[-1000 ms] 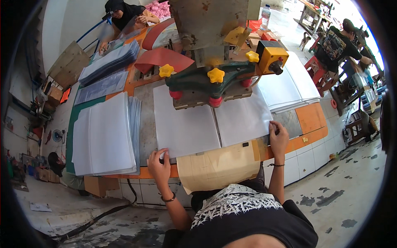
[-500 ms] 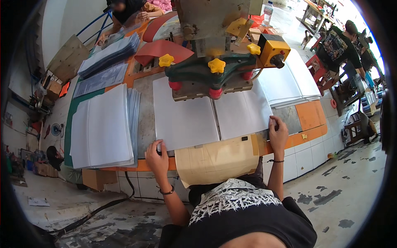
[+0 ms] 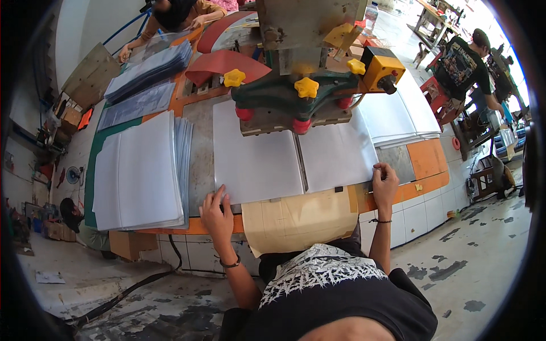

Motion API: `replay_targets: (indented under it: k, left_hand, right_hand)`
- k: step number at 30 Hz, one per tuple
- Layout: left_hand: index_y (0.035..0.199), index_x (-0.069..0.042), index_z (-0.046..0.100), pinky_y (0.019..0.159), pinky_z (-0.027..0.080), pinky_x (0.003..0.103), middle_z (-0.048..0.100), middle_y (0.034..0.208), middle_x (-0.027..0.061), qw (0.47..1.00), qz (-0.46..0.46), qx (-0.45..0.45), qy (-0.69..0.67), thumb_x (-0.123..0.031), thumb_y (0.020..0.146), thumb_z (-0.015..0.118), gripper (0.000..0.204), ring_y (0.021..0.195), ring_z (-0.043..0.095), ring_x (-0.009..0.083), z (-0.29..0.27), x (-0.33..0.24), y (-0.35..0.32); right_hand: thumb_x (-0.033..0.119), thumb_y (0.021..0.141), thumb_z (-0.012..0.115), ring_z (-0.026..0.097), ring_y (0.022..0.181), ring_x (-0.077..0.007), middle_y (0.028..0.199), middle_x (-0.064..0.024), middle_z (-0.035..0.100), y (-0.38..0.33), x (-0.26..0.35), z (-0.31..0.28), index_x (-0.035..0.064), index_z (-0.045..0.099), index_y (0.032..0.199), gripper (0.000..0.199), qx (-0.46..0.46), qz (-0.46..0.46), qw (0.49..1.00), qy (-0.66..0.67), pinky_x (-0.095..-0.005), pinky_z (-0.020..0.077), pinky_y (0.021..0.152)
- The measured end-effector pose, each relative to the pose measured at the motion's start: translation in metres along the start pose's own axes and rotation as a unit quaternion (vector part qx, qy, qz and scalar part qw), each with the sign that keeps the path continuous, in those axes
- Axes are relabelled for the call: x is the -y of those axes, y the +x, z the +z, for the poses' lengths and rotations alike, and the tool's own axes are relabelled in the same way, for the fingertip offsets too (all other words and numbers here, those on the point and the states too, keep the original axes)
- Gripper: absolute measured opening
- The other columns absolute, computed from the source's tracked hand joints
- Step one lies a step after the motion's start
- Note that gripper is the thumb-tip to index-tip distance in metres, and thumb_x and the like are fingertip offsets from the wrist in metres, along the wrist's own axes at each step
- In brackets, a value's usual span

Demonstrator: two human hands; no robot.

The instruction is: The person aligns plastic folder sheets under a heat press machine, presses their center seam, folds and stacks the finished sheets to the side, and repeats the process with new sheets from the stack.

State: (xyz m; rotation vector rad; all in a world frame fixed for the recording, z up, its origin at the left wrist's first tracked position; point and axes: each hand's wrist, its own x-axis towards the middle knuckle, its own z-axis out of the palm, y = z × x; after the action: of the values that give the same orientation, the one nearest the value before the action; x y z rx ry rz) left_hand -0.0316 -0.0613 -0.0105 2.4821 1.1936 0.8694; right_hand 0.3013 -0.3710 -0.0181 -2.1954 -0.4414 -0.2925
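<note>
A wide white sheet (image 3: 259,162) with a dark gap down its middle lies beneath a press head (image 3: 301,105). The press has a green frame, yellow star knobs and red feet. At the sheet's near left corner, my left hand (image 3: 218,216) has its fingers stretched out, their tips touching the edge. My right hand (image 3: 385,184) is closed with thumb and finger at the sheet's right edge. A tan board (image 3: 298,224) hangs over the table edge between my hands, partly under the sheet.
Left of the sheet stands a pile of white sheets (image 3: 136,176), with plastic sleeves (image 3: 149,71) behind it. Another white stack (image 3: 395,116) is at the right. A yellow box (image 3: 384,71) juts from the press. One person (image 3: 173,16) works across the table; another (image 3: 462,62) sits far right.
The sheet's near edge has shifted slightly, covering more of the dark tab on the tan board. My left fingers have straightened along its corner. The person across the table leans further in.
</note>
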Motion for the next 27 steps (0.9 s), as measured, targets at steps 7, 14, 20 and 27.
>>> replay_targets:
  k: [7, 14, 20, 27]
  left_hand:
    - [0.121, -0.014, 0.074, 0.079, 0.044, 0.04, 0.063, 0.094, 0.004, 0.999, 0.014, -0.009, 0.038, -0.023, 0.1, 0.064, 0.026, 0.089, 0.061, 0.0249, 0.006, -0.002, 0.004]
    - [0.124, -0.014, 0.073, 0.078, 0.043, 0.039, 0.06, 0.091, 0.0037, 0.999, 0.002, 0.001, 0.047, -0.022, 0.1, 0.064, 0.028, 0.086, 0.06, 0.0234, 0.005, -0.001, 0.003]
    - [0.13, -0.015, 0.071, 0.079, 0.042, 0.039, 0.057, 0.088, 0.0035, 0.997, 0.002, 0.009, 0.074, -0.025, 0.101, 0.063, 0.032, 0.086, 0.058, 0.023, 0.005, -0.005, 0.006]
    - [0.133, -0.016, 0.069, 0.08, 0.042, 0.04, 0.055, 0.088, 0.0069, 0.997, 0.0, 0.017, 0.074, -0.026, 0.103, 0.059, 0.033, 0.085, 0.057, 0.0262, 0.009, -0.006, 0.01]
  right_hand:
    - [0.014, 0.088, 0.062, 0.062, 0.078, -0.0284, 0.079, -0.0117, 0.066, 0.003, 0.008, 0.002, 0.0069, 0.071, 0.092, 0.012, 0.001, -0.015, 0.997, -0.074, -0.0417, 0.0492, 0.073]
    - [0.014, 0.089, 0.06, 0.063, 0.078, -0.0292, 0.077, -0.0112, 0.066, 0.001, 0.013, -0.001, 0.0076, 0.071, 0.089, 0.013, 0.026, 0.006, 0.997, -0.077, -0.0422, 0.0486, 0.071]
    - [0.014, 0.091, 0.057, 0.064, 0.074, -0.0303, 0.077, -0.0133, 0.067, 0.001, 0.014, -0.001, 0.0071, 0.071, 0.088, 0.016, 0.03, 0.013, 0.998, -0.057, -0.0419, 0.0485, 0.069]
    - [0.014, 0.092, 0.054, 0.065, 0.074, -0.0313, 0.078, -0.016, 0.068, 0.008, 0.012, -0.004, 0.0046, 0.07, 0.089, 0.019, 0.032, 0.035, 0.998, -0.041, -0.0424, 0.0491, 0.069]
